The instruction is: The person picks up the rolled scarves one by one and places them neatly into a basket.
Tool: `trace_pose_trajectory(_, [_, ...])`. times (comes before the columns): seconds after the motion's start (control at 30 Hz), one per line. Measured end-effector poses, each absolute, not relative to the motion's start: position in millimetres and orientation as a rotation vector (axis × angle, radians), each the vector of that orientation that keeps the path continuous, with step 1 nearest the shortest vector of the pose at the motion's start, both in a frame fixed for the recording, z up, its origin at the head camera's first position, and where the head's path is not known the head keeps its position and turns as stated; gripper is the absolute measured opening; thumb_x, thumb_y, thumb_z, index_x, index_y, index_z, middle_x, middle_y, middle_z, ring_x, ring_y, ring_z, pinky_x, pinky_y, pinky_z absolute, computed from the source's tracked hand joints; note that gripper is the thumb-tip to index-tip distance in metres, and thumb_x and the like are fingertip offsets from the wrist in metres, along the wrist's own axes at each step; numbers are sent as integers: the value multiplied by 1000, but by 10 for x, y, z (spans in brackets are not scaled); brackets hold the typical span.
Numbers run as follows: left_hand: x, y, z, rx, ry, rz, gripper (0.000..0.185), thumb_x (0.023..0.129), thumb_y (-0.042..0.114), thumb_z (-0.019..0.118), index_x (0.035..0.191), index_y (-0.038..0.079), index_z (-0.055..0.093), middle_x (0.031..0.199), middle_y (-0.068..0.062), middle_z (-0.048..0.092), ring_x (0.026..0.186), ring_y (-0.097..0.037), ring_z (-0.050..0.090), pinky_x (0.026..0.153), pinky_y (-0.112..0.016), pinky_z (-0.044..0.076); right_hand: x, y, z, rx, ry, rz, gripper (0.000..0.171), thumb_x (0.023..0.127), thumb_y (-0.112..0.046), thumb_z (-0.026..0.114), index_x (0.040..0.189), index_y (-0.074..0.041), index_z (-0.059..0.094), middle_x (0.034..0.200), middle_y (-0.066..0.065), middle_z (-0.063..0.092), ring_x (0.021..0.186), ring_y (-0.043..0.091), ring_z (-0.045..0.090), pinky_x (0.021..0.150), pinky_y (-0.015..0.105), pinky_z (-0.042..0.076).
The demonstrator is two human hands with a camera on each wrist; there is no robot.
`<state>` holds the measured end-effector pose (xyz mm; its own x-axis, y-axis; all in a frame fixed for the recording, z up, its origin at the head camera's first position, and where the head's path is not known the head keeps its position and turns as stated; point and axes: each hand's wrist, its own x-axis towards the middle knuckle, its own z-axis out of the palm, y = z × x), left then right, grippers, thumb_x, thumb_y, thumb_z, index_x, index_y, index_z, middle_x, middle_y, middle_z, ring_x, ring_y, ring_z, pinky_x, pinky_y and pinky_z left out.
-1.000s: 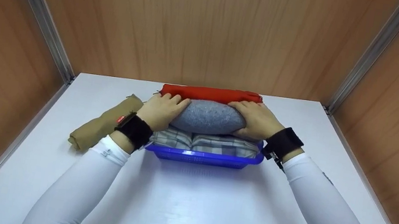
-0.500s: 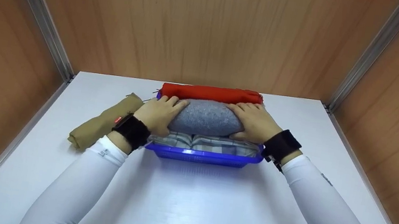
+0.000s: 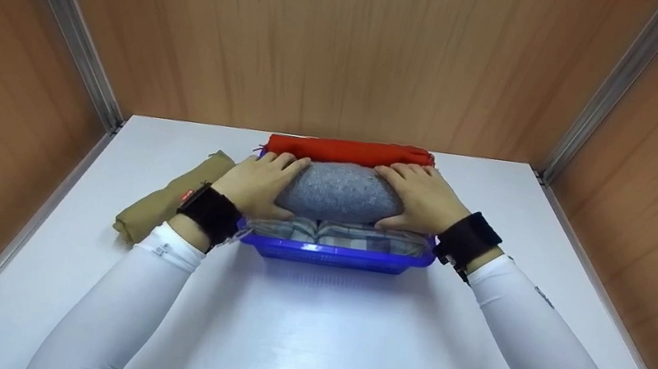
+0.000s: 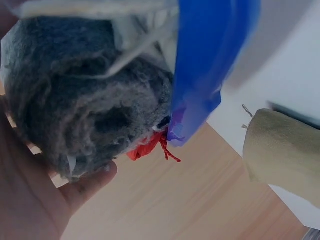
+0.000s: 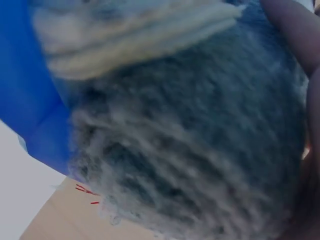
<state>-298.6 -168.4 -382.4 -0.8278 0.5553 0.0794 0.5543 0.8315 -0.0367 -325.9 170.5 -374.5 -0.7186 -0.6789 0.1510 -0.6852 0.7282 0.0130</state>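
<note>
Two white sleeves reach across the bare near part of the white table (image 3: 302, 352) toward a blue plastic basket (image 3: 334, 255) with a perforated wall. Just inside the near wall of the basket lies a folded checked cloth (image 3: 337, 234). Behind it sits a rolled grey cloth (image 3: 341, 192), thick, woolly and rounded, lying across the basket from left to right. The left hand (image 3: 256, 183) grips the left end of the roll, and the right hand (image 3: 422, 198) grips the right end; the fingers of both hands curl over the top and the thumbs press the near side. The left wrist view shows the spiral end of the roll against the palm. A rolled red cloth (image 3: 347, 151) lies directly behind the grey roll, touching it. A rolled tan cloth (image 3: 167, 206), smooth and tube-shaped, lies on the table left of the basket. Wood-grain panels close off the far side.
</note>
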Motion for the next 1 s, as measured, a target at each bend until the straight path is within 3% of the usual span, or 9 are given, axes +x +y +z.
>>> trace_pose_trajectory(0.43, [-2941,-1818,-3653,-844,-2947,-9,105,91,56,82,170,8,32,163,-22,47,145,-49,52,115,-67,49,-3199,1729,-3601,1074,-2788,124,101,85,-59,88,164,-11,45,159,18,56,149,41,51,125,67,37])
trace_pose_trajectory(1.0, [-2848,-1911,-3735,-809,-2875,-151,100,92,51,83,169,7,35,162,-23,49,144,-50,54,114,-70,48,-2991,1662,-3679,1155,-2657,287,93,89,-46,89,163,-10,46,160,16,56,150,39,51,126,63,38])
